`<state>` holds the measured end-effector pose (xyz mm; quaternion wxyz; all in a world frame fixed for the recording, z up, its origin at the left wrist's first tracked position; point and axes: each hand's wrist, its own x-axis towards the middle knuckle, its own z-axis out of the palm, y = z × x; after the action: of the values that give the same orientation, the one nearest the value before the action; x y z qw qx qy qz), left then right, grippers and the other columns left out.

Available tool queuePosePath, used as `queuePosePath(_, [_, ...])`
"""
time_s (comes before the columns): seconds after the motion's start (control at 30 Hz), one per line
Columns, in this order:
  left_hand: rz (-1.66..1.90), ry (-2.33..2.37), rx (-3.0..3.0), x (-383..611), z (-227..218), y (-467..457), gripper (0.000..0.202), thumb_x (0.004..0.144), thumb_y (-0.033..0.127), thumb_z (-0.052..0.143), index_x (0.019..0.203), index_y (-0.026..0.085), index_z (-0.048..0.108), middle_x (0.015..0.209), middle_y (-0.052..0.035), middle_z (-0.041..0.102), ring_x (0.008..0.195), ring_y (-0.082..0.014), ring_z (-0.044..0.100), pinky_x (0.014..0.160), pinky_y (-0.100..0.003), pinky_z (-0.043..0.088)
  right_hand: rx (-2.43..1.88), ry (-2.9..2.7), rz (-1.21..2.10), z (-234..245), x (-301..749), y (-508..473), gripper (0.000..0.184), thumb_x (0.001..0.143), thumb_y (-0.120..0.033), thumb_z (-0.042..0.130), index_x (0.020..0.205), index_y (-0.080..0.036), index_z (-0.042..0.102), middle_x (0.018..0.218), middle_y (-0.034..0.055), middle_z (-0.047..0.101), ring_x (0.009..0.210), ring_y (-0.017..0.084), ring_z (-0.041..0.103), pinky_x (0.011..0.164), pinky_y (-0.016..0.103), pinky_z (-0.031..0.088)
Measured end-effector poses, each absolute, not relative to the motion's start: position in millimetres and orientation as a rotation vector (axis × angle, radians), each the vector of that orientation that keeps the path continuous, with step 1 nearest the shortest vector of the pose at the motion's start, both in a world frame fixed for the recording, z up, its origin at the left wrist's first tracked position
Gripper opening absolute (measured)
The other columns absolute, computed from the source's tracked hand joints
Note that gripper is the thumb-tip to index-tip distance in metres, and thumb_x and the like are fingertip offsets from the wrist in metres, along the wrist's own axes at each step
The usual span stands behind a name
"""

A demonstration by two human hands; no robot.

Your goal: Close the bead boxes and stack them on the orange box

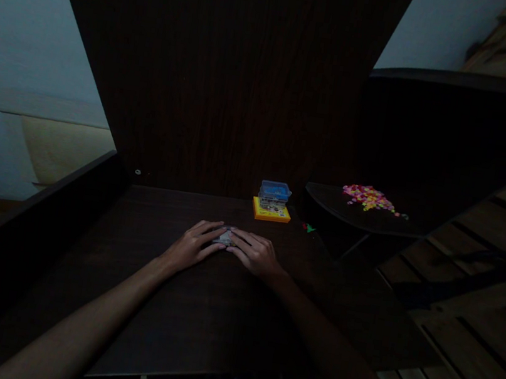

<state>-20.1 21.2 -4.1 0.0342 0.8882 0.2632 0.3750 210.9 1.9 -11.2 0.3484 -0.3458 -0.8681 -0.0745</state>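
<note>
My left hand [192, 245] and my right hand [257, 253] meet over the dark wooden desk [195, 320]. Between them lies a small, flat, grey-white thing [225, 237], too dim to name. Fingers of both hands curve over its two sides and cover much of it. The fingertips almost touch at its near edge. Just beyond my right hand, a clear plastic box with a blue lid [275, 191] rests on a flat yellow box [272, 214].
A small red and green thing [309, 227] lies right of the boxes. On a curved side shelf [328, 196] is a heap of pink, yellow and purple bits [369, 198]. A dark panel [230, 85] rises behind the desk, and a raised board [42, 202] edges its left.
</note>
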Motion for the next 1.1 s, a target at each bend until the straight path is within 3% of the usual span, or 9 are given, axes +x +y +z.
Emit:
queuePosePath(0.47, [1.324, 0.781, 2.711, -14.3, -1.1, 17.2, 0.039, 0.094, 0.033, 0.058, 0.132, 0.025, 0.056, 0.129, -0.012, 0.06, 0.114, -0.0241, 0.06, 0.093, -0.044, 0.055, -0.948, -2.283, -0.388, -12.0, 205.2, -3.5, 0.032, 0.096, -0.021, 0.051, 0.124, -0.022, 0.066, 0.126, 0.0086, 0.066, 0.099, 0.021, 0.07, 0.089, 0.033, 0.056])
queuePosePath(0.83, [1.307, 0.832, 2.654, -12.8, -1.2, 15.2, 0.039, 0.095, 0.034, 0.056, 0.133, 0.026, 0.055, 0.128, -0.0116, 0.06, 0.115, -0.0248, 0.06, 0.096, -0.047, 0.054, -0.906, -2.292, -0.291, -10.2, 205.7, -4.2, 0.041, 0.095, -0.014, 0.047, 0.134, -0.023, 0.058, 0.13, 0.0098, 0.063, 0.105, 0.023, 0.067, 0.094, 0.036, 0.054])
queuePosePath(1.1, [1.185, 0.897, 2.545, -11.4, 0.7, 12.0, 0.066, 0.092, 0.037, 0.059, 0.148, 0.02, 0.028, 0.14, -0.0158, 0.048, 0.129, -0.0268, 0.051, 0.106, -0.045, 0.047, -0.991, -2.252, -0.379, -8.7, 212.9, -5.0, 0.042, 0.095, -0.013, 0.043, 0.132, -0.021, 0.06, 0.13, 0.0096, 0.063, 0.101, 0.022, 0.068, 0.09, 0.036, 0.056])
